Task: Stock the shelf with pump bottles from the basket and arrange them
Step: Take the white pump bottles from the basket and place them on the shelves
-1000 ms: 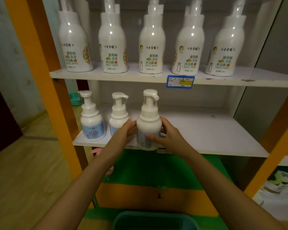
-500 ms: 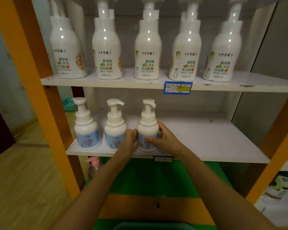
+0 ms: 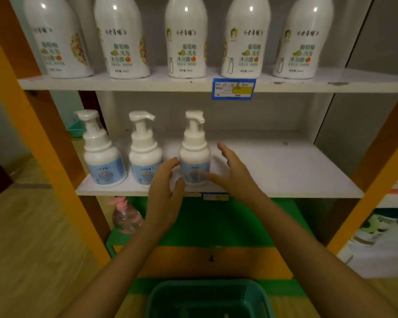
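Blue-labelled pump bottle (image 3: 194, 157) between open left hand (image 3: 164, 193) and right hand (image 3: 233, 174).

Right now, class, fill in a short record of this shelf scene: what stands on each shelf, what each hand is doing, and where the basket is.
upper shelf: five tall white bottles in a row
middle shelf: three small pump bottles at its left end, rest bare
third pump bottle: upright on the shelf, between the hands
left hand: open, beside the bottle, not gripping
right hand: open, beside the bottle, not gripping
basket: green, on the floor below, contents unclear
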Tool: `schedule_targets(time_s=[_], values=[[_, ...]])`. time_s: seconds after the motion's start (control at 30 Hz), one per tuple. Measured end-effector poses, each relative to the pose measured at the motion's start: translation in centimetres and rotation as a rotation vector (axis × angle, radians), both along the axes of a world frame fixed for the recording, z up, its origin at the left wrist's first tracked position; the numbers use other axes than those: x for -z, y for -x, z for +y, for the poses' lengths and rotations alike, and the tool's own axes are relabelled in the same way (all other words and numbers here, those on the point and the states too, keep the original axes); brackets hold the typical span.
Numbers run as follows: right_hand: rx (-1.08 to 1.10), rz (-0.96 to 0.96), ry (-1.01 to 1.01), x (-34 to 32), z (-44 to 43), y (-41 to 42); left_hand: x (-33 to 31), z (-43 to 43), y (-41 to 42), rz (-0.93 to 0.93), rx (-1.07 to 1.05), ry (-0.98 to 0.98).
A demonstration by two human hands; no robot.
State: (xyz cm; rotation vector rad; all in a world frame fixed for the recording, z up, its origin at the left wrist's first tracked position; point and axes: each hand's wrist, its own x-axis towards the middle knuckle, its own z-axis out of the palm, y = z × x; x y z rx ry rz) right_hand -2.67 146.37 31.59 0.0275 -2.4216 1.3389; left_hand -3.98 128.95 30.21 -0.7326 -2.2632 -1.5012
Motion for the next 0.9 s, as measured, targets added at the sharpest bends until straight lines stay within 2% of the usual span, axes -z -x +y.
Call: schedule_targets(time_s=[0.07, 0.2, 0.37, 0.5, 0.63, 0.73, 0.8, 0.9], values=[[0.058, 0.147, -0.069, 1.0, 0.7, -2.6, 1.2, -0.3, -1.9, 0.111, 0.034, -0.021], [0.051, 0.181, -0.099, 5.0, 1.9, -7.4, 5.1, 0.5, -4.0, -0.006, 0.200, 0.099], [0.003, -0.114, -0.115, 13.0, 3.8, -11.6, 12.8, 0.9, -5.5, -0.196, 0.368, 0.365], [0.010, -0.375, -0.152, 20.5, 5.2, -14.3, 20.3, 1.4, -6.1, -0.323, 0.457, 0.669], [0.002, -0.662, -0.239, 28.0, 6.0, -16.9, 26.9, 1.7, -7.4, -0.537, 0.603, 0.823], [-0.042, -0.835, -0.216, 32.7, 6.3, -19.1, 30.5, 1.6, -8.8, -0.646, 0.648, 0.794], [-0.024, -0.826, -0.125, 34.9, 6.0, -20.2, 32.2, 1.6, -9.6, -0.709, 0.620, 0.731], [0.130, -0.713, -0.022, 36.6, 4.9, -20.6, 33.9, 1.7, -10.4, -0.711, 0.511, 0.657]])
